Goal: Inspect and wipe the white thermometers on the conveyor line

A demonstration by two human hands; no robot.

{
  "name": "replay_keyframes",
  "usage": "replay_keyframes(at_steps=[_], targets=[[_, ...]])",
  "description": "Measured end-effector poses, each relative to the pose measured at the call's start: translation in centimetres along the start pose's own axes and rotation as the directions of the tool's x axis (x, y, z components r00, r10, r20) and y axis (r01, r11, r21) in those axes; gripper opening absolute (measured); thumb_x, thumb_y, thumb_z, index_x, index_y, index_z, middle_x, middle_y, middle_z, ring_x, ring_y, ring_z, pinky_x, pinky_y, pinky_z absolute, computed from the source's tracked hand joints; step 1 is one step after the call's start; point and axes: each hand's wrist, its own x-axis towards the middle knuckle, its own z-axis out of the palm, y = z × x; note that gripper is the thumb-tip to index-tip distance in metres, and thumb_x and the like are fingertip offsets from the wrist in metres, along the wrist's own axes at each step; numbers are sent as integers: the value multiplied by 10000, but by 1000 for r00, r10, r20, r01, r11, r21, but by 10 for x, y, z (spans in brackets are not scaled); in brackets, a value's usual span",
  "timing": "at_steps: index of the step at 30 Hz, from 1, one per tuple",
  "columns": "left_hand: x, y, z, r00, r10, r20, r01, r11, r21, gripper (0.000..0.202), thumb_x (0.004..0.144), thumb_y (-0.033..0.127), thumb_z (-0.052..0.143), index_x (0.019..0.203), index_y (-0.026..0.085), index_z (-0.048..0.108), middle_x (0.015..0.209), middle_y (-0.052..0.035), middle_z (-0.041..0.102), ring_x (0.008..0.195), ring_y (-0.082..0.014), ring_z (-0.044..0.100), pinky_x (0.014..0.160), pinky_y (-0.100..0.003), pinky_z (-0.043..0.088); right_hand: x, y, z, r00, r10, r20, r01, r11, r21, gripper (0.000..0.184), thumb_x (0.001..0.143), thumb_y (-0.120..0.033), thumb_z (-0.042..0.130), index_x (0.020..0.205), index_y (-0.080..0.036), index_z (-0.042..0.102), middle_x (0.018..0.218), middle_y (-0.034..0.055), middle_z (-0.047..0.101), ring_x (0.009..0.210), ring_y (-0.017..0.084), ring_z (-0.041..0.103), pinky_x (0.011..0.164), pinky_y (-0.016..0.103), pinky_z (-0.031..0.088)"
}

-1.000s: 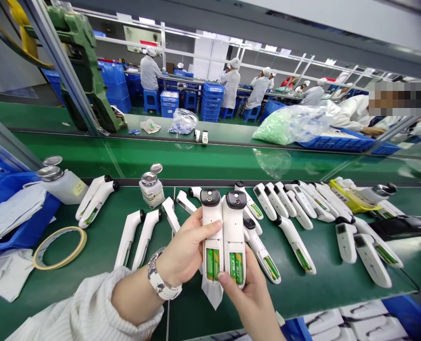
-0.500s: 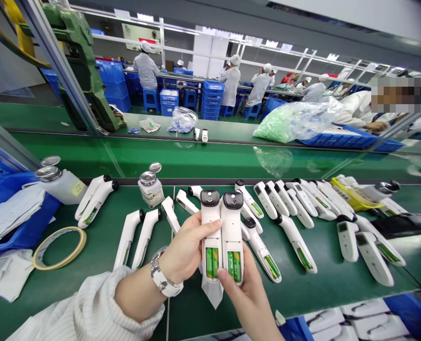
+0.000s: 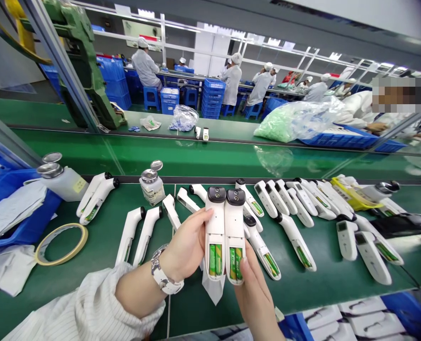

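Note:
Two white infrared thermometers stand side by side in my hands, black sensor heads up, battery bays uncovered with green batteries inside. My left hand (image 3: 187, 248) grips the left thermometer (image 3: 215, 220) along its outer edge, thumb near the upper body. The right thermometer (image 3: 234, 218) rests in my right hand (image 3: 255, 293), whose thumb lies by the lower end of its battery bay. Their sides touch or nearly touch. Just behind, another thermometer (image 3: 263, 248) lies on the green table with its batteries showing. A white pointed piece of paper (image 3: 213, 289) shows below the held pair.
More thermometers (image 3: 296, 241) lie across the table, many in a row at right. Two pump bottles (image 3: 151, 187), a tape roll (image 3: 61, 244) and a blue bin (image 3: 36, 227) stand at left. A yellow tray (image 3: 354, 194) is far right; white devices (image 3: 370, 327) fill a lower-right bin.
Both thermometers have tilted so their sensor heads show more from the front. My left thumb has slid off the left one's front toward its edge; my right thumb has moved rightward.

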Motion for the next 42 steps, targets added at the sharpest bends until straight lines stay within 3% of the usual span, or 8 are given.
replay_keyframes(at_steps=[10,15,20,28,35,39,42], targets=[[0,1,1,999,-36,5,36,998,-51,159,866,209,474,914,145,611,903,-53,674,922,-193,622,852,-308,471,2,2,-4,999,16,49,-20,995,93,528,901,-521,399,1369,-280,357,1381,57,483,1279,264,429,1007,419,422],[-2,-2,-1,995,-3,98,5,1000,-19,184,865,198,469,913,149,639,889,-50,667,867,-179,619,795,-294,478,4,5,-11,998,5,69,-2,999,-42,523,864,-398,564,1341,-315,368,1341,51,512,1236,266,467,986,385,429],[-3,-3,-2,986,55,156,-59,998,19,189,866,181,472,887,171,660,755,-8,635,766,-135,599,753,-248,469,3,5,-12,996,-34,86,38,999,-38,401,880,-346,560,1260,-364,434,1309,-1,544,1179,219,516,915,304,478],[-5,-5,-1,970,96,223,-122,987,102,222,873,188,456,984,157,646,908,-51,648,840,-148,584,767,-246,469,1,2,-12,992,-81,101,94,986,-137,346,903,-364,525,1234,-392,428,1200,-39,572,1182,165,474,905,232,457],[-7,-5,-1,969,89,230,-125,981,146,218,853,194,505,1012,155,649,938,-64,640,858,-146,575,739,-224,468,0,2,-10,989,-101,108,111,989,-100,345,899,-347,531,1231,-356,436,1155,3,588,1109,190,526,865,275,471],[-9,-5,1,977,80,196,-121,972,203,200,852,264,545,1011,174,625,896,-57,621,794,-145,574,723,-254,473,1,9,-11,991,-133,-18,133,990,55,312,866,-325,588,1166,-326,505,1067,15,629,963,176,590,809,286,491],[-7,-5,0,988,144,49,-152,956,249,234,828,321,593,1030,204,594,900,-34,590,784,-124,552,690,-229,470,5,11,-15,972,-181,-152,197,976,97,192,859,-308,597,1048,-293,572,902,-5,623,737,114,559,671,219,478]])
